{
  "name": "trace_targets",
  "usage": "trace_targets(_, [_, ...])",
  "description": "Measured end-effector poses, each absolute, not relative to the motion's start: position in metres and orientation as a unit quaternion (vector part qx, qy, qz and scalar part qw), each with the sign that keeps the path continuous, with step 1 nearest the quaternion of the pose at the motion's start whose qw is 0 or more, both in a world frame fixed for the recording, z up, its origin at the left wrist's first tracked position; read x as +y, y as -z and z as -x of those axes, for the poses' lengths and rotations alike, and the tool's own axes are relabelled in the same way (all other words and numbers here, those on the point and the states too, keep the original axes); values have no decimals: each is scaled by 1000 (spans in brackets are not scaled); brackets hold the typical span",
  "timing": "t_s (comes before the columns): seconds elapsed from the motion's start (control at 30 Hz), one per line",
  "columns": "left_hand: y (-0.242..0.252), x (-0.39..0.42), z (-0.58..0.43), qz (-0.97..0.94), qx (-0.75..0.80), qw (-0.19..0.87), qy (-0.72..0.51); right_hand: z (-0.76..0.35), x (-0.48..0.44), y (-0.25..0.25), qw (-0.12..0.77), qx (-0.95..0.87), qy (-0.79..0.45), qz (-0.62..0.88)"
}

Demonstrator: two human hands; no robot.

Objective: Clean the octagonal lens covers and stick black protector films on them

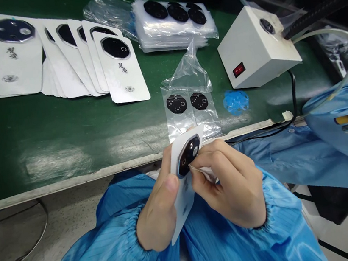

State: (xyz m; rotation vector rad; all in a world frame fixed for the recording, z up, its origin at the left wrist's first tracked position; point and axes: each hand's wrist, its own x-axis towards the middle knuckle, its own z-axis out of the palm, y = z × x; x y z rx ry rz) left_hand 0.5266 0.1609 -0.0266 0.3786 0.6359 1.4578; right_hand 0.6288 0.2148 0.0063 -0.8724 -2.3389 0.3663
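Two sleeves (112, 250), left fingers (170, 184) clamping one white panel (183, 198), right fingers (206, 159) pinching one white scrap (210, 174), two black octagons (177, 104)

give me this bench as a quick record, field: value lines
left hand: holds white panel, tilted
right hand: pinches thin pale piece at dark lens plate
green table, left: overlapping white panels
table, middle: two dark plates in clear plastic; wrapped stack behind
table, right: white box with red switch; blue piece

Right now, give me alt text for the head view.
Left hand holds a tilted white panel; right hand pinches something white beside its dark octagon. Beyond, on a green table: similar panels, black pieces on film, a white box.
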Motion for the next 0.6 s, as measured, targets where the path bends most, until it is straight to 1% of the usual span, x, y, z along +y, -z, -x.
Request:
trace_targets(0.23, [28,160,-528,-182,265,687,-652,-631,217,-11,265,-897,-161,316])
trace_targets(0.4, [30,163,-530,-203,294,656,-665,-632,217,-14,229,-911,-128,319])
trace_targets(0.6, [26,164,-528,-180,245,680,-667,-629,215,-11,253,-907,-81,326])
